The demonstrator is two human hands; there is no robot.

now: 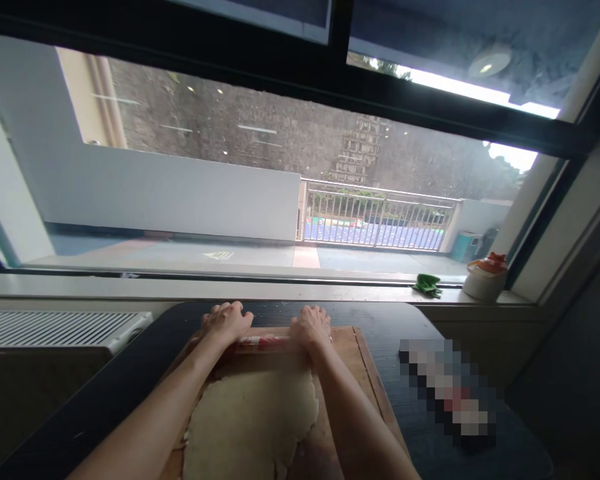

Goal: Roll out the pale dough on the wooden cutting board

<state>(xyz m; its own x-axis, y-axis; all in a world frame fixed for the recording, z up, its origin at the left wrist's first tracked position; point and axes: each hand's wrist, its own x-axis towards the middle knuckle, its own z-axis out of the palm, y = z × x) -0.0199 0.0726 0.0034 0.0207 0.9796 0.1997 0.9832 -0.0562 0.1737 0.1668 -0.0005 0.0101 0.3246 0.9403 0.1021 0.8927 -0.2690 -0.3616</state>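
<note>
Both hands at the rolling pin, dough spread into a wide sheet

From where I stand, a white ribbed radiator (60, 330) fills the lower left of the frame, next to a dark, wood-grained worktop (105, 400) with rounded far corners. Near the centre, the person's left hand (227, 321) curls over the left end of a smooth rolling pin (263, 343), whose visible middle is patterned red and white. Below it, at the bottom centre, lies the dough (250, 420): pale, matt and thin-looking, its rim ragged and notched, with a split near the lower edge. The right hand (311, 325) is bent over the pin's other end, knuckles up. How firmly either hand closes underneath, I cannot tell.

I'd judge the flattening well advanced: the lump is gone and a broad sheet is there. The outline remains uneven, and I see no cuts or shaped pieces. Beneath it all, a brown wooden board (345, 347) shows bare along its right side.

Farther right, a long object (445, 387), too blurred to identify, lies on the worktop. Above it on the sill sit a crumpled green item (427, 285) and, beside that, a rounded whitish pot (483, 283) with an orange-brown top.
</note>
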